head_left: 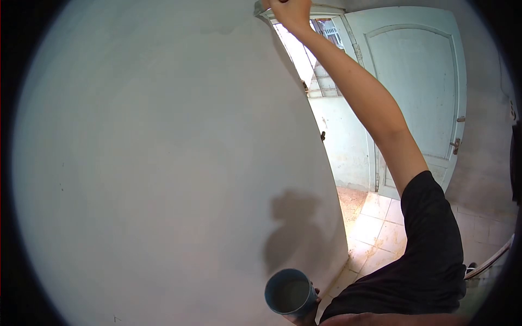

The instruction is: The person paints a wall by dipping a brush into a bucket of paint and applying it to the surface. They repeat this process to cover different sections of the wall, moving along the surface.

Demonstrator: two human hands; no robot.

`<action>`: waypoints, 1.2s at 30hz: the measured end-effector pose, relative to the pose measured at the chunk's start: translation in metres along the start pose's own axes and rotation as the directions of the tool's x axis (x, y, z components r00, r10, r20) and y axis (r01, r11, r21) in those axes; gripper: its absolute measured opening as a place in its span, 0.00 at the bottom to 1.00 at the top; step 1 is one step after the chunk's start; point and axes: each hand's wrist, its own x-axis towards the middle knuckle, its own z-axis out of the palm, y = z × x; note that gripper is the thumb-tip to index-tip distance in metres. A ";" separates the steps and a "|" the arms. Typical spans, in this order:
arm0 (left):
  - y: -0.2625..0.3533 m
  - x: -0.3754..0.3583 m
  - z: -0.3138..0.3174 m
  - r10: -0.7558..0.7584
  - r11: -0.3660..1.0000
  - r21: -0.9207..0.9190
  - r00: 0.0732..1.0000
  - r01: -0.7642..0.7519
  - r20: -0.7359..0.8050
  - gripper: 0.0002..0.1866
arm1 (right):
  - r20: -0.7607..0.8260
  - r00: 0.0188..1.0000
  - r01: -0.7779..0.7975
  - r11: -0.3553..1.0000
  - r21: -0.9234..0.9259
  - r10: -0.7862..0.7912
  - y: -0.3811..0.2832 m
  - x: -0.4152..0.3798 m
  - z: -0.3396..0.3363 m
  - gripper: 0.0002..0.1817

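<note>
My right arm stretches up in its black sleeve. My right hand [292,15] is at the top edge of the view, by the upper corner of the doorway. Its fingers are bent closed and partly cut off; a small dark bit shows there, but I cannot make out what it is. At the bottom my left hand [309,317] grips a blue cup [311,298], which is tipped so that I look into its mouth. Something greyish lies inside the cup. A patch of wall [262,17] beside my right hand looks darker than the pale surface around it.
The pale wall [163,152] fills the left and middle, with my shadow on it. To the right, a light green door [410,92] stands swung open by the doorway. Tiled floor [380,217] lies below. A curved rod-like thing [492,258] is at the lower right.
</note>
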 end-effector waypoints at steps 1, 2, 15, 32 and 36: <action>0.000 0.000 0.000 -0.003 1.000 -0.001 1.000 0.003 0.001 0.46 | 0.058 0.996 0.068 0.998 -0.004 -0.067 -0.005 -0.009 0.002 0.08; 0.000 -0.001 0.000 -0.008 1.000 0.000 1.000 0.008 0.003 0.46 | 0.115 0.985 0.133 0.991 -0.007 -0.132 -0.028 -0.024 0.004 0.07; -0.009 0.001 0.005 -0.068 0.998 -0.008 0.997 0.069 0.047 0.46 | 0.456 0.799 -0.014 0.745 0.667 -0.393 -0.184 -0.150 -0.005 0.07; 0.000 -0.021 0.017 -0.051 0.999 -0.016 0.999 0.051 -0.002 0.46 | 0.224 0.882 0.405 0.910 0.093 -0.415 0.006 -0.117 -0.045 0.09; -0.025 -0.028 -0.015 -0.244 0.846 -0.486 0.970 0.218 0.012 0.44 | 0.252 0.649 0.708 0.691 0.144 -0.718 -0.031 -0.197 -0.066 0.14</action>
